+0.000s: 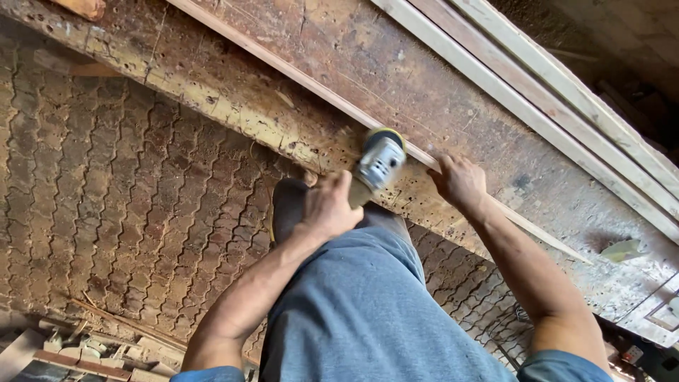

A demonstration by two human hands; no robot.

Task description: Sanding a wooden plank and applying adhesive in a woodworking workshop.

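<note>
The person stands at a long, worn workbench [396, 78] whose brown top is pitted and dusty and runs diagonally from the upper left to the lower right. A thin wooden strip [283, 67] lies along the bench top, following the same diagonal. The left hand [327, 206] is closed around the handle of a small angle grinder [380, 163], fingers wrapped tight; the tool has a silver-grey body and a yellow-edged disc at its far end, and that disc sits right at the strip, touching it or just beside it, which I cannot tell because of blur. The right hand [460, 182] is just to the right of the grinder, fingers curled over the strip and pressing it against the bench top. The two hands are near one another, with the grinder's head between them.

Farther back on the bench, toward the upper right, several longer pale wooden battens [566, 99] lie side by side, parallel to the strip and well apart from it. Below the bench edge, interlocking paving blocks [120, 177] cover the ground, brown with dust. Some wood offcuts [85, 350] lie at the lower left. The person's blue-grey trouser leg [361, 311] fills the near middle.
</note>
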